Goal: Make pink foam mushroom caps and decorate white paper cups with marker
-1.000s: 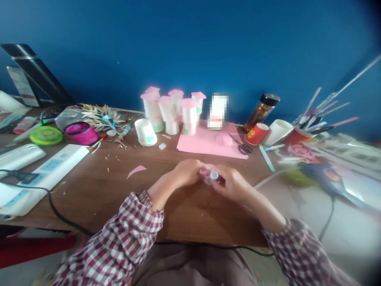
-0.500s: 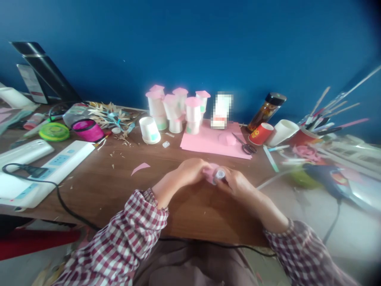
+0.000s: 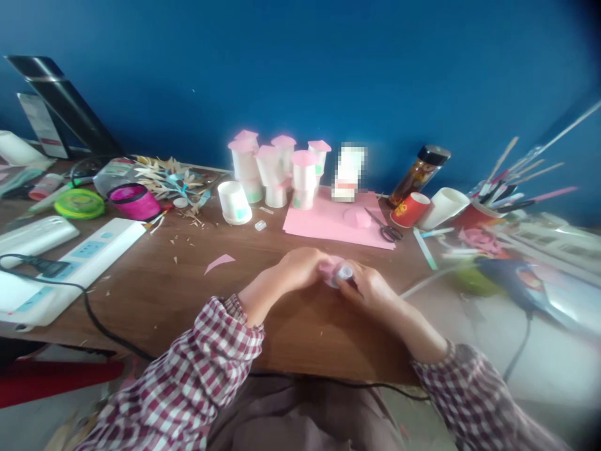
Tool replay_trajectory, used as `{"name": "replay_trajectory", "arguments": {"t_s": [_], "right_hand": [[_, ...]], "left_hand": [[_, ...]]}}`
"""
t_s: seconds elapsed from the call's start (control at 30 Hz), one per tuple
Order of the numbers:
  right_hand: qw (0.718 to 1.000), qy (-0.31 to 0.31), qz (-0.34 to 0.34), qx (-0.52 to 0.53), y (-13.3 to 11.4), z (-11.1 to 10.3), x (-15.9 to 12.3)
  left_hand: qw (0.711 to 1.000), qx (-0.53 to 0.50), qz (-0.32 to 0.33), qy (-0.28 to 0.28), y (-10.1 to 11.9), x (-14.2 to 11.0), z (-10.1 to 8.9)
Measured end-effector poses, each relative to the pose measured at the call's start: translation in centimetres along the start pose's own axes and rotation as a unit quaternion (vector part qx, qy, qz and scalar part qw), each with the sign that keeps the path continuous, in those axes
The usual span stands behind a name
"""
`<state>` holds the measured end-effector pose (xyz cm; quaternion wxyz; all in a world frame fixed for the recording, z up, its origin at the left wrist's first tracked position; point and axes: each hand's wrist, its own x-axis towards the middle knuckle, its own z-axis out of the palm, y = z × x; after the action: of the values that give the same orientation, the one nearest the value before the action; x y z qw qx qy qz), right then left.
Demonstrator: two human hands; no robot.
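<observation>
My left hand (image 3: 298,268) and my right hand (image 3: 369,289) meet just above the wooden desk (image 3: 154,294), near its front edge. Both are closed around a small pink paper piece (image 3: 327,268). The right hand's fingers also pinch a small clear tube-like thing with a round end (image 3: 343,273) against that paper. What the tube is stays too blurred to name. A pink paper scrap (image 3: 217,263) lies on the desk to the left of my hands.
Several white paper cups with pink tops (image 3: 277,169) stand at the back. A pink sheet (image 3: 328,225) carries scissors (image 3: 382,228). A red cup (image 3: 409,210), a bottle (image 3: 417,172), a brush holder (image 3: 479,210), power strips (image 3: 84,263), a magenta pot (image 3: 134,202) and a glue gun (image 3: 516,282) surround them.
My hands stay together in the same spot; the clear tube end has shifted slightly between the fingers. The camera view has drifted a little.
</observation>
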<state>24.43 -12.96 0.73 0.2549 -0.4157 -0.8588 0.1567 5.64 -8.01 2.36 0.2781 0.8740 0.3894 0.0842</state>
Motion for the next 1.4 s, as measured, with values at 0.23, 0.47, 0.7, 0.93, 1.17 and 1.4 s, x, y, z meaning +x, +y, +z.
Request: {"name": "replay_trajectory", "arguments": {"t_s": [0.23,0.47,0.7,0.93,1.17,1.4], "right_hand": [[0.999,0.028,0.043,-0.014,0.3,-0.7,-0.4],[0.999,0.028,0.021,-0.021,0.3,-0.5,-0.5],[0.998,0.009,0.032,-0.049,0.1,-0.8,-0.5],[0.995,0.074,0.055,0.048,-0.3,-1.2,-0.6],[0.985,0.137,0.088,0.053,0.2,-1.2,-0.9],[0.996,0.081,0.045,-0.014,0.5,-0.5,-0.6]], "left_hand": [[0.999,0.035,-0.010,0.002,0.1,0.1,0.0],[1.000,0.023,-0.006,0.000,0.2,0.0,-0.1],[0.999,0.025,0.017,0.020,-0.4,0.0,0.3],[0.999,0.020,-0.009,-0.023,0.2,0.2,-0.2],[0.997,0.068,-0.018,-0.010,0.3,0.1,-0.1],[0.998,0.055,-0.016,-0.005,-0.1,0.4,0.2]]}}
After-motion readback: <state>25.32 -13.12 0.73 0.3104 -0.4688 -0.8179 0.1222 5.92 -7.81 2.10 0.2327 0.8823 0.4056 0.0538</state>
